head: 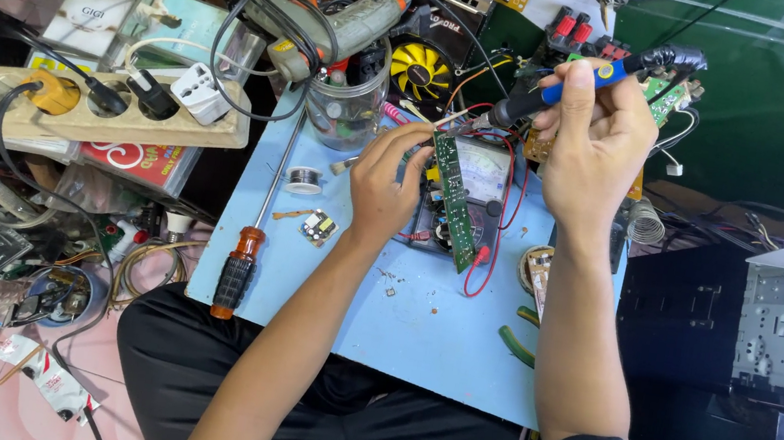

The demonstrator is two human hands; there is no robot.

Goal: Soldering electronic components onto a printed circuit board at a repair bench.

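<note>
Pinching the long edges of a narrow green circuit board [452, 201] between the fingers [398, 155] of the left hand [384, 189], standing it on edge near the far edge of the blue worktop [418, 329], just over a multimeter [478, 196] with red leads. Wrapping the right hand [596, 141] shut around the blue-and-yellow grip of a soldering iron [571, 84], pen-fashion, angling the dark tip down toward the board's upper end. Judging the board light, stiff and thin, yet fragile at its soldered parts and sharp on the pin side: best holding by bare edges only, never by components. Judging the iron light but hot toward the tip, so gripping well back on the insulated handle. Lying along the worktop's left edge, an orange-handled screwdriver [248, 241]; resting near it, a small solder spool [303, 179] and a loose component [317, 227]. Crowding the far edge, a clear jar [346, 108], a yellow-bladed fan [422, 71] and a drill [331, 31]; sitting off the left edge, a wooden power strip [84, 109].
</note>
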